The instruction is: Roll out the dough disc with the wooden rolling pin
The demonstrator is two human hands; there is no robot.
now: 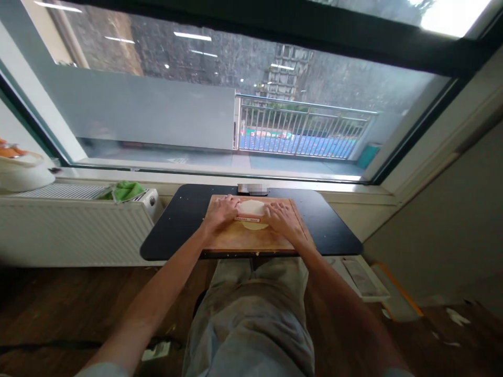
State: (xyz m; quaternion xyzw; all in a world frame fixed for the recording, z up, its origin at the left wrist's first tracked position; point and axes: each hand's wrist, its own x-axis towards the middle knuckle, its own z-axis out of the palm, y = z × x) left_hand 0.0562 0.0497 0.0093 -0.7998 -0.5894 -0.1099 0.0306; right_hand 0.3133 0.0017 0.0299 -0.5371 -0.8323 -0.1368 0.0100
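A wooden cutting board (pixel 231 242) lies on a small black table. On it is a flat, pale round of dough (pixel 254 226), showing above and below a light-coloured rolling pin (pixel 250 212). A white strip with red print runs along the pin's near side. My left hand (pixel 223 210) is closed over the pin's left end, fingers bent. At the right end my right hand (pixel 280 215) grips likewise, its fingers curled over the top. The hands cover both ends of the pin and part of the dough.
The black table (pixel 334 230) stands against the windowsill, with a small partly blurred object (pixel 253 189) at its far edge. Left of it, a white radiator (pixel 78 225) carries a green cloth (pixel 128 191). A pale flat box (pixel 359 277) sits low at right.
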